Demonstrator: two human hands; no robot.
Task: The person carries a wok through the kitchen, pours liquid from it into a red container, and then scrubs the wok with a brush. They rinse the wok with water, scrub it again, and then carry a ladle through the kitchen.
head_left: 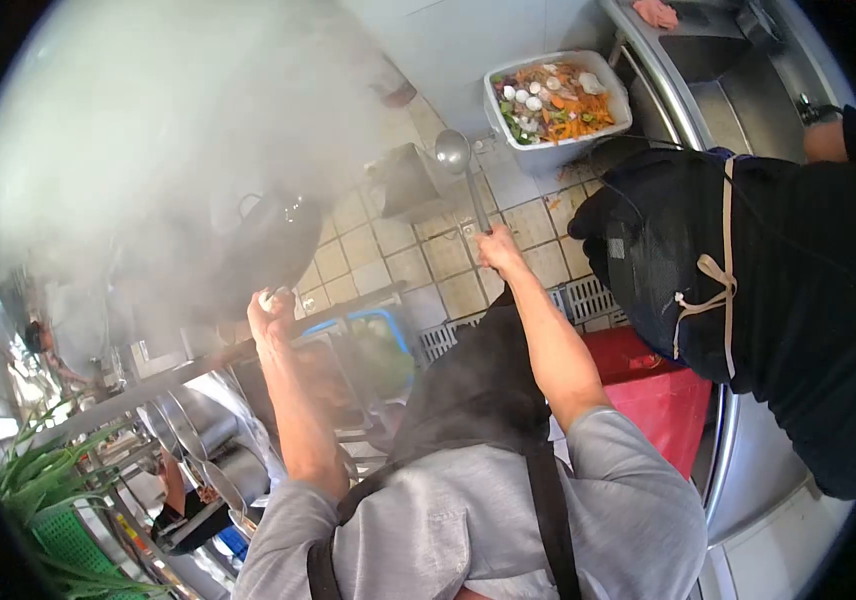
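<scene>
My right hand (498, 250) is closed round the handle of a metal ladle (453, 152), whose bowl points away from me over the tiled floor. My left hand (273, 308) is closed at the near edge of a large dark wok (268, 245), gripping something pale, perhaps a cloth; what it is cannot be made out. Thick steam (168, 120) hides most of the wok and whatever is in it.
A grey bin (558, 155) of food scraps stands by the wall. A person in black (788, 260) bends at the steel sink (738, 90) on the right. A red container (658, 410) is beside me; pots (238, 475) and green leaves (38, 470) lie left.
</scene>
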